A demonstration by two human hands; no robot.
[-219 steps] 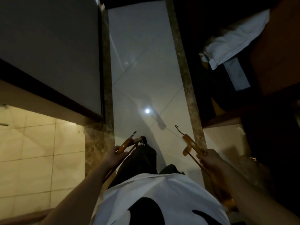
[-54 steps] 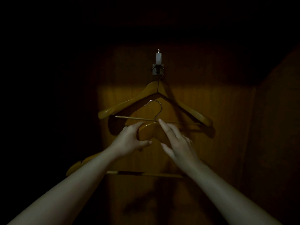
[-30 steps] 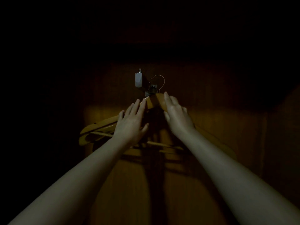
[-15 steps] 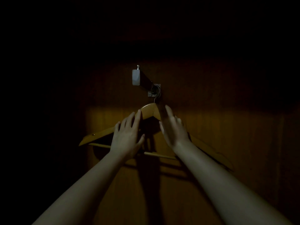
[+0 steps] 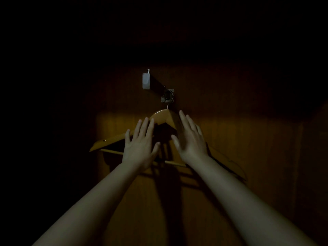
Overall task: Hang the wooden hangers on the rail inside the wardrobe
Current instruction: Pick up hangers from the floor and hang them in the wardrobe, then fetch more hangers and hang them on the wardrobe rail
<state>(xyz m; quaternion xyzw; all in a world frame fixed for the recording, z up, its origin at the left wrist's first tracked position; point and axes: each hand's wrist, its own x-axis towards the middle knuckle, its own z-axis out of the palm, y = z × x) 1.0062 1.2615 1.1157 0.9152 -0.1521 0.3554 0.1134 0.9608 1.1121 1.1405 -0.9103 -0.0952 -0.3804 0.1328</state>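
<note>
- The wooden hangers point(image 5: 160, 116) hang at the back of a very dark wardrobe, their wire hook point(image 5: 170, 98) looped over the inner end of the rail point(image 5: 156, 85), close to the wall mount.
- I can make out one clear shoulder peak and a crossbar point(image 5: 113, 152) running below it; doubled edges on the right-hand side suggest a second hanger nested behind the first, though the gloom keeps me from being sure.
- The rail juts out from the back panel point(image 5: 248, 139) toward the viewer, capped by a pale end piece point(image 5: 146, 81), so anything hung on it slides back and sits flat against the wood. That seems to be why the hangers lie so close to the panel.
- The left hand point(image 5: 140, 146) is spread wide, fingers straight and fanned, palm facing the left arm of the hanger. It grips nothing; whether the fingertips brush the wood I cannot tell.
- The right hand point(image 5: 190, 141) is likewise flat and open, fingers together and pointing up beside the right slope of the peak, holding nothing.
- To my eye both palms are poised to steady the hangers or let them settle, and the hanging looks essentially done.
</note>
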